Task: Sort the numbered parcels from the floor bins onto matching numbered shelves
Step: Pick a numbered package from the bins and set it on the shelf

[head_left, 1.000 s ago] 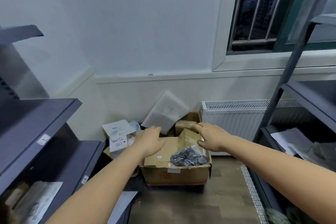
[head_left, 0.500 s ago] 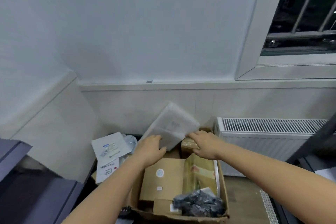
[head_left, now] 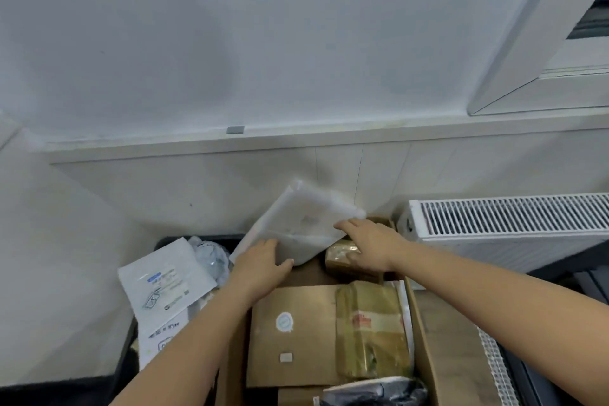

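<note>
A flat white padded parcel (head_left: 301, 224) leans tilted against the wall above a cardboard bin (head_left: 423, 333). My left hand (head_left: 260, 262) grips its lower left edge, thumb along the bottom. My right hand (head_left: 369, 241) holds its lower right edge with the fingers laid on its face. The bin holds a brown cardboard envelope (head_left: 293, 333), an olive-taped parcel (head_left: 369, 330), a small taped box (head_left: 342, 255) under my right hand, and a dark bag (head_left: 375, 392) at the front.
Left of the bin lie white labelled mailers (head_left: 164, 280) and a clear plastic bag (head_left: 211, 257) in a dark bin. A white radiator (head_left: 507, 221) stands at the right, with a window frame (head_left: 527, 26) above. Wooden floor (head_left: 454, 339) shows right of the bin.
The view has moved in closer and lower over the bin, so the shelves have left the frame. Both hands reached forward and took hold of the white parcel's lower edges.
</note>
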`<state>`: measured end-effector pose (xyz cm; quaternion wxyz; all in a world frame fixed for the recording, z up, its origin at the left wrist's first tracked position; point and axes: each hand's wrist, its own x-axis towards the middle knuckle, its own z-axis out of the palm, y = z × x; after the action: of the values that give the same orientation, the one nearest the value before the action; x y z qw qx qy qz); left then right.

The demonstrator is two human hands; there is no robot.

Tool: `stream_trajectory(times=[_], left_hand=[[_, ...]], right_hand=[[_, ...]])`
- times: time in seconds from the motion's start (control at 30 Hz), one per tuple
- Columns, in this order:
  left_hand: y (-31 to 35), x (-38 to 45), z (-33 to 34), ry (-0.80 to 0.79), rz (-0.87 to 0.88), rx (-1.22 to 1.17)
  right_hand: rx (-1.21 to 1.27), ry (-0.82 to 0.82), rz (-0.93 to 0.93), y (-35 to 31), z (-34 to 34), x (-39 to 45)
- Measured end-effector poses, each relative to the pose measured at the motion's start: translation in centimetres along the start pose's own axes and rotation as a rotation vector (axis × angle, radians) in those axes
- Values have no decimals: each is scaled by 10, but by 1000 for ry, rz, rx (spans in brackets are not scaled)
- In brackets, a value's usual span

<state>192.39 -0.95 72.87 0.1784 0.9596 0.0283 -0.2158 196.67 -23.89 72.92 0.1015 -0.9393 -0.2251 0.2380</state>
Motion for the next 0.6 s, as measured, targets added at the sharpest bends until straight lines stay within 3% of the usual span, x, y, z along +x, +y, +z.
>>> stream_trajectory(times=[0.2,0.37,0.6], left_hand=[[-27,80,8,6,-51,-124],[-49,141,8,65,-76,-89],[-61,192,28,-70,-29,-98]], right_hand=[[47,74,81,26,3,82],[92,82,112,41,16,141],[122,25,161,55,46,181]])
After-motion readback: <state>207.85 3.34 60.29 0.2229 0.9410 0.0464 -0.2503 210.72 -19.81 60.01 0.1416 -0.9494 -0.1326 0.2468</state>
